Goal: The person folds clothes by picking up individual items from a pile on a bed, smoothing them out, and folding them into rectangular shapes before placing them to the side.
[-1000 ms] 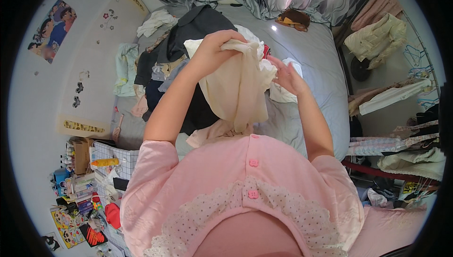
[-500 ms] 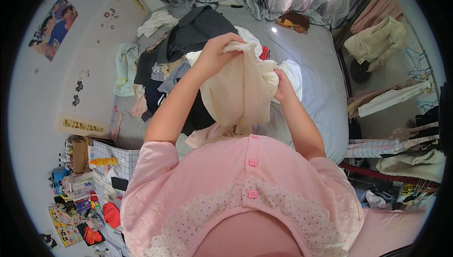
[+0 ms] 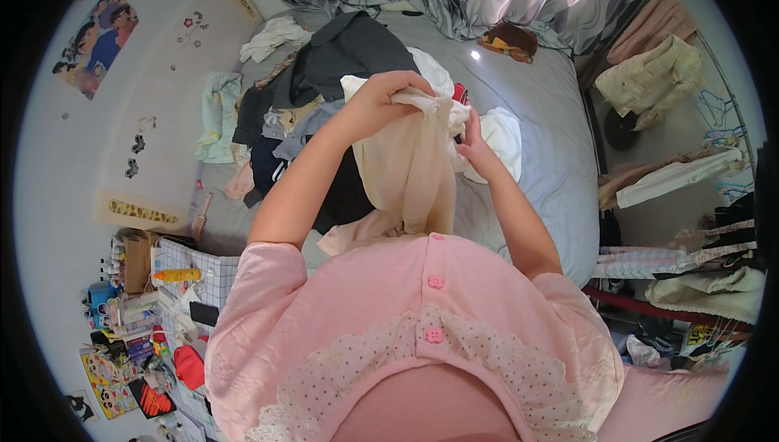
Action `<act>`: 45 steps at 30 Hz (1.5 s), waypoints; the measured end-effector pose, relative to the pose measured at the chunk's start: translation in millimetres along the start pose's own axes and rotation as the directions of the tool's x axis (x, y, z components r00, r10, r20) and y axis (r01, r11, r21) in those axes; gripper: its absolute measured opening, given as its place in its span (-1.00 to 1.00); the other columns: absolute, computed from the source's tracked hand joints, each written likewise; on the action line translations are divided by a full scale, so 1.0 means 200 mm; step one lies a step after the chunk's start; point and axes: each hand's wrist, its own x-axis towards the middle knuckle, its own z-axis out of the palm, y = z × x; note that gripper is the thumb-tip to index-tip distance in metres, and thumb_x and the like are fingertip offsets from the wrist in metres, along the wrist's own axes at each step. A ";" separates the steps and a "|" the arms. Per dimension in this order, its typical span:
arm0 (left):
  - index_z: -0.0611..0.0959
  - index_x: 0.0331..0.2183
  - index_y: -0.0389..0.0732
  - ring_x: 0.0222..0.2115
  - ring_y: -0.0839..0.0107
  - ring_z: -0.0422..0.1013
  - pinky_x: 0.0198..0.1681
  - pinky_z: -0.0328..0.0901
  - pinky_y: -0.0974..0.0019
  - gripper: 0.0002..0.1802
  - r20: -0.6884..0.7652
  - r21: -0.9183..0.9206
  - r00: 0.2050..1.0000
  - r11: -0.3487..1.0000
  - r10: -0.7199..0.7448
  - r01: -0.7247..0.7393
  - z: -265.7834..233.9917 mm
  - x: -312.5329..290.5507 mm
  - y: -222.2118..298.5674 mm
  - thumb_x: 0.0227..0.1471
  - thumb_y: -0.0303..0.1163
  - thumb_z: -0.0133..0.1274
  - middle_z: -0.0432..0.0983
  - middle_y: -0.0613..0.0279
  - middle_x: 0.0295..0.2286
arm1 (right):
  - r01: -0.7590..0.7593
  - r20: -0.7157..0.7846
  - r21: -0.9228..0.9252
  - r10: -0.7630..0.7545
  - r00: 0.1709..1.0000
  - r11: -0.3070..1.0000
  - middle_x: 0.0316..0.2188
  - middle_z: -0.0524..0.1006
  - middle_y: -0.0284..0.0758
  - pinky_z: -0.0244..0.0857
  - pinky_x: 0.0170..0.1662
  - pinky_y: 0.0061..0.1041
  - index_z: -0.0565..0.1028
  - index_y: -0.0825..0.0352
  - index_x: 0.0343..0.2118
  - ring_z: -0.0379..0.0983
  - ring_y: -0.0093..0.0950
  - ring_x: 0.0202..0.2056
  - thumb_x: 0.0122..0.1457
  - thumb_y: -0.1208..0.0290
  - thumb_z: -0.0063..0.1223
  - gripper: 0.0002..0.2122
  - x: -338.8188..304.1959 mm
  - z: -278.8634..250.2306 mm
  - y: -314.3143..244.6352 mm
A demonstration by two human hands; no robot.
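The left hand (image 3: pixel 388 106) grips a draped cream cloth garment (image 3: pixel 408 168). The right hand (image 3: pixel 479 152) is at its edge, fingers' hold unclear.

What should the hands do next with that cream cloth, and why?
Perhaps the right hand should gently draw the cream cloth outward on that side, because it hangs in folds from the left hand and looks bunched up near the right one.
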 end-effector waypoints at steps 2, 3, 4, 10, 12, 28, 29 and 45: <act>0.49 -0.39 -0.25 -0.36 0.55 0.31 -0.27 0.20 0.51 -0.71 0.020 -0.013 1.000 1.000 0.008 -0.008 0.00 0.00 0.00 -0.30 -0.71 -0.04 0.41 0.33 -0.43 | -0.047 0.156 -0.090 0.061 0.986 0.995 0.05 0.07 -0.29 -0.15 0.09 -0.51 -0.04 0.32 0.08 -0.03 -0.44 0.09 -0.28 0.59 0.11 -0.22 0.00 -0.03 -0.05; 0.49 -0.38 -0.27 -0.36 0.52 0.33 -0.27 0.21 0.49 -0.72 0.012 -0.009 1.000 1.000 0.008 -0.008 0.01 0.01 0.00 -0.29 -0.68 -0.01 0.42 0.29 -0.43 | -0.078 0.299 -0.186 0.132 0.945 0.979 0.04 0.11 -0.33 -0.14 0.09 -0.53 -0.01 0.31 0.07 0.00 -0.50 0.07 -0.25 0.59 0.09 -0.26 0.01 -0.04 -0.08; 0.49 -0.37 -0.29 -0.36 0.49 0.34 -0.27 0.22 0.47 -0.73 0.002 -0.005 1.000 1.000 0.007 -0.007 0.01 0.02 -0.01 -0.28 -0.66 0.01 0.43 0.26 -0.42 | -0.078 0.288 -0.236 0.146 0.946 0.969 -0.08 0.28 -0.38 -0.01 0.02 -0.57 0.15 0.32 0.00 0.15 -0.56 -0.03 -0.19 0.56 0.09 -0.40 -0.01 0.03 -0.14; 0.48 -0.38 -0.25 -0.39 0.56 0.31 -0.30 0.20 0.52 -0.76 -0.176 0.101 0.984 0.994 -0.023 0.041 0.05 0.04 -0.05 -0.23 -0.67 -0.02 0.41 0.31 -0.44 | 0.070 -0.284 -0.091 -0.094 0.954 0.993 -0.34 0.45 -0.36 0.21 -0.22 -0.56 0.36 0.39 -0.23 0.36 -0.48 -0.29 -0.18 0.47 0.17 -0.62 -0.03 0.08 0.01; 0.47 -0.37 -0.25 -0.40 0.56 0.31 -0.31 0.20 0.52 -0.76 -0.211 0.142 0.977 0.989 -0.016 0.046 0.05 0.04 -0.06 -0.22 -0.66 -0.02 0.41 0.31 -0.44 | 0.113 -0.378 -0.340 -0.246 0.893 0.933 -0.38 0.45 -0.30 0.22 -0.26 -0.53 0.36 0.40 -0.27 0.37 -0.42 -0.32 -0.17 0.47 0.16 -0.65 -0.06 0.10 -0.06; 0.45 -0.36 -0.26 -0.43 0.52 0.33 -0.34 0.21 0.50 -0.76 -0.147 0.175 0.988 0.984 0.038 -0.012 0.16 0.05 -0.06 -0.22 -0.63 -0.01 0.41 0.26 -0.47 | 0.109 0.261 -0.320 -0.023 0.965 0.941 -0.01 0.11 -0.28 -0.05 0.06 -0.46 -0.10 0.30 0.10 0.09 -0.43 0.00 -0.08 0.40 0.05 -0.30 -0.10 0.17 -0.01; 0.45 -0.36 -0.26 -0.43 0.52 0.33 -0.34 0.21 0.50 -0.76 -0.145 0.175 0.989 0.985 0.039 -0.013 0.17 0.05 -0.06 -0.22 -0.63 -0.01 0.41 0.26 -0.47 | 0.220 0.289 -0.455 -0.091 0.953 0.863 -0.02 0.11 -0.27 -0.04 0.05 -0.45 -0.10 0.30 0.10 0.09 -0.42 0.00 -0.09 0.39 0.07 -0.28 -0.10 0.17 0.00; 0.46 -0.45 -0.24 -0.55 0.57 0.29 -0.46 0.20 0.52 -0.82 -0.404 0.308 0.914 0.947 0.042 0.093 0.09 0.08 -0.10 -0.24 -0.55 0.09 0.40 0.30 -0.58 | -0.206 -0.062 0.197 0.222 0.973 0.958 -0.33 0.40 -0.49 0.14 -0.22 -0.68 0.36 0.35 -0.25 0.27 -0.68 -0.28 0.17 0.25 -0.29 -0.73 -0.09 0.16 0.02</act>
